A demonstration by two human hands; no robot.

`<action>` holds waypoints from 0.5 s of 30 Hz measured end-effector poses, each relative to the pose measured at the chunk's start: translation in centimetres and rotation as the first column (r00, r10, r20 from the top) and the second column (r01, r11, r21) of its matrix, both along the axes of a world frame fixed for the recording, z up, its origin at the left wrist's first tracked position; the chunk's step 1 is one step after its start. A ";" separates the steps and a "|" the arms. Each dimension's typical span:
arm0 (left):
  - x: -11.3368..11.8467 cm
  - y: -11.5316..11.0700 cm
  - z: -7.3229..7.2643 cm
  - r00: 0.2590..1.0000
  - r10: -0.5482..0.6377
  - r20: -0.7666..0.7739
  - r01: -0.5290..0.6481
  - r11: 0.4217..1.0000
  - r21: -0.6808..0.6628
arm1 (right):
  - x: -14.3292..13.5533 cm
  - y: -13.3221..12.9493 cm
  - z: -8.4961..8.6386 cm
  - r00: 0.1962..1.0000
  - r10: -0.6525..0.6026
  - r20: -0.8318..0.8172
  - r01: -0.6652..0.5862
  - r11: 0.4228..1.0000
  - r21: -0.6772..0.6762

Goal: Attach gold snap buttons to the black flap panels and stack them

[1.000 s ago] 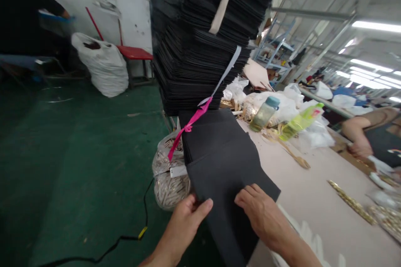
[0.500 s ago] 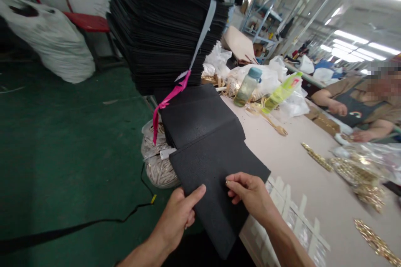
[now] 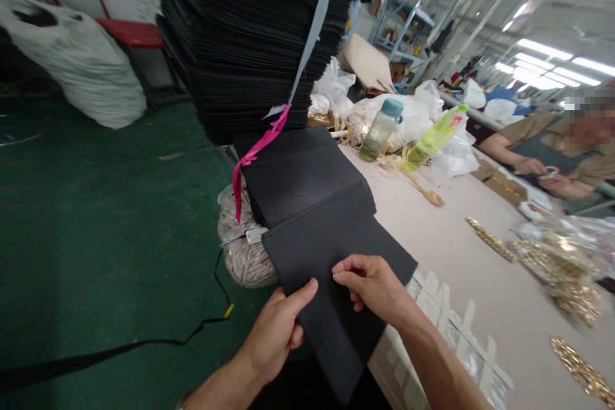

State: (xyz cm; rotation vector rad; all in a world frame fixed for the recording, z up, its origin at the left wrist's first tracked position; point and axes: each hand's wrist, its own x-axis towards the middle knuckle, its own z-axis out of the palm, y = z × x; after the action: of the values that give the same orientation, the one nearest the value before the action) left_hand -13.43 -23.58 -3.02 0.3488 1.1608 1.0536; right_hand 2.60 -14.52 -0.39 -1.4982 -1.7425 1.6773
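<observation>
Your black sheet (image 3: 307,250) overlaps the near end of a low black pile (image 3: 302,176), its right corner reaching over the pale surface (image 3: 418,230). Your left hand (image 3: 271,336) grips the sheet's left edge, thumb on top, fingers curled beneath. Your right hand (image 3: 372,285) is above its middle, thumb and index finger pinched on a tiny piece (image 3: 334,274) too small to identify. Behind the low pile rises a tall black stack (image 3: 254,57), a pink strip (image 3: 262,144) hanging at its front. To the right, on the surface, you have a bottle (image 3: 382,131), a yellow-green packet (image 3: 435,141) and gold-coloured chains (image 3: 490,240). Across it, a person (image 3: 542,154) holds a small ring-shaped thing (image 3: 549,172).
</observation>
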 end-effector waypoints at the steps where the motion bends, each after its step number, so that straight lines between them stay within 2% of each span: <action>1: 0.0 0.0 -0.1 1.000 -0.001 0.010 0.001 1.000 0.003 | -0.1 -0.1 0.0 1.000 0.008 -0.005 -0.008 1.000 -0.005; 5: 0.1 -0.1 -0.3 1.000 0.002 0.001 -0.002 1.000 0.012 | -0.2 -0.4 -0.1 0.998 -0.042 -0.040 0.042 0.999 0.005; 9: 0.4 -0.3 0.3 0.997 0.006 -0.080 -0.002 0.999 0.040 | 0.3 -0.6 -0.6 0.994 -0.067 -0.088 0.071 0.997 0.039; 12: 0.7 -0.8 0.9 0.971 -0.034 -0.238 0.051 0.997 0.065 | 1.1 -0.9 0.0 0.985 -0.119 -0.124 0.126 0.990 0.056; 15: 0.9 -0.7 0.6 0.871 -0.024 -0.491 0.136 0.972 0.194 | 2.1 -1.4 1.9 0.971 -0.141 -0.193 0.174 0.971 0.162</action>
State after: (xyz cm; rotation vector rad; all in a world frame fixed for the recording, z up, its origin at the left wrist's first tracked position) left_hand -12.57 -24.33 -2.42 0.8743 1.4620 1.0546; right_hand 4.67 -15.91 1.52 -1.3247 -1.5873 1.4855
